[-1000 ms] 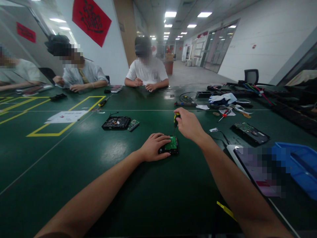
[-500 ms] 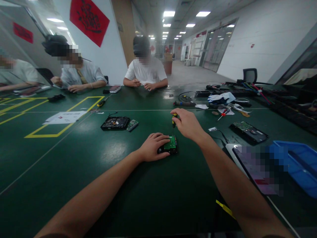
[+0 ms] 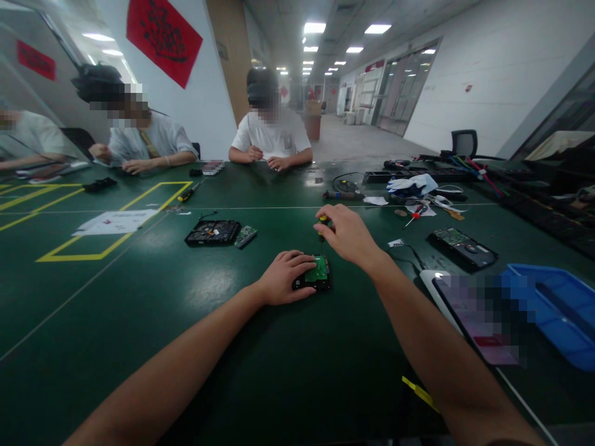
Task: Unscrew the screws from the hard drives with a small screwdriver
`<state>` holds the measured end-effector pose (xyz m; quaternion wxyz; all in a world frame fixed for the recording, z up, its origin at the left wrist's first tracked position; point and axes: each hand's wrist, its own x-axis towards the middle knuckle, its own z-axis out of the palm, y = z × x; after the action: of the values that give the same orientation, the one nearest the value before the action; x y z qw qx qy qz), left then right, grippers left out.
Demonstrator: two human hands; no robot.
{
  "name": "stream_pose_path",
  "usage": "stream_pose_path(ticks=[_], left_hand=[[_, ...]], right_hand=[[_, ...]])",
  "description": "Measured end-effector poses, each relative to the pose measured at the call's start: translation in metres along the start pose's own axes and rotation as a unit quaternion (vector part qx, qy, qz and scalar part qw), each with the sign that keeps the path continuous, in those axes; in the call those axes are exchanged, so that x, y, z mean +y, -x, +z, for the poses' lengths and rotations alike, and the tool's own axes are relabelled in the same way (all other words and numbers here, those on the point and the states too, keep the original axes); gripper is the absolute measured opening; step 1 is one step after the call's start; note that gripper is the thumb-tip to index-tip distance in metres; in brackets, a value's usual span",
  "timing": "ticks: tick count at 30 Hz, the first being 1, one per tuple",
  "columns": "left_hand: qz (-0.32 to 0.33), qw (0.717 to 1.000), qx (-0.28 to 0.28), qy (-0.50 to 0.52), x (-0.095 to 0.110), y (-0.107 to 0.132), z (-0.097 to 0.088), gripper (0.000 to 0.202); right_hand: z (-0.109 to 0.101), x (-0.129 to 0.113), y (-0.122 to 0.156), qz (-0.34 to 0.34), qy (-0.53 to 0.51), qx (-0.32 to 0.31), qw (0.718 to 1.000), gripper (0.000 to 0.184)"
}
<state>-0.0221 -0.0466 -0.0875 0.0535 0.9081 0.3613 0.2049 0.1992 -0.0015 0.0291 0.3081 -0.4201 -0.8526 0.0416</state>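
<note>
A small black hard drive (image 3: 324,286) with a green circuit board (image 3: 318,270) on top lies on the table in front of me. My left hand (image 3: 287,277) grips it from the left, fingers over the board and thumb along the near edge. My right hand (image 3: 344,230) is closed around the yellow-and-black handle of a screwdriver (image 3: 321,234). The screwdriver stands upright with its shaft pointing down at the far edge of the board. Whether the tip sits in a screw is too small to tell.
An opened hard drive (image 3: 212,233) and a loose circuit board (image 3: 246,236) lie to the left. On the right are another hard drive (image 3: 462,249), a tablet-like device (image 3: 469,316), a blue tray (image 3: 569,322) and a red-handled screwdriver (image 3: 419,210). Co-workers sit across the green table (image 3: 223,378).
The whole view has shifted slightly. My right hand has altered its hold a little on the screwdriver handle, while my left hand keeps its grip on the hard drive.
</note>
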Motion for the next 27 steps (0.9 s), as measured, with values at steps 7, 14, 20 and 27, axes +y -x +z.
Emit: stream_pose_path(ticks=[7, 14, 20, 27], left_hand=[[-0.002, 1.0, -0.005, 0.007, -0.003, 0.001, 0.003, 0.068], [-0.003, 1.0, -0.013, 0.009, -0.003, 0.0, 0.002, 0.069], [-0.003, 1.0, -0.012, 0.005, -0.001, -0.001, 0.001, 0.069], [-0.002, 0.999, -0.025, 0.024, -0.004, -0.001, -0.002, 0.067]], right_hand=[[-0.002, 0.002, -0.002, -0.001, -0.021, 0.002, 1.0, 0.013], [-0.007, 0.002, -0.003, 0.01, -0.029, -0.002, 1.0, 0.007], [-0.011, 0.0, -0.003, 0.011, -0.044, -0.01, 0.999, 0.01], [-0.013, 0.0, -0.003, 0.007, -0.062, -0.021, 0.998, 0.014]])
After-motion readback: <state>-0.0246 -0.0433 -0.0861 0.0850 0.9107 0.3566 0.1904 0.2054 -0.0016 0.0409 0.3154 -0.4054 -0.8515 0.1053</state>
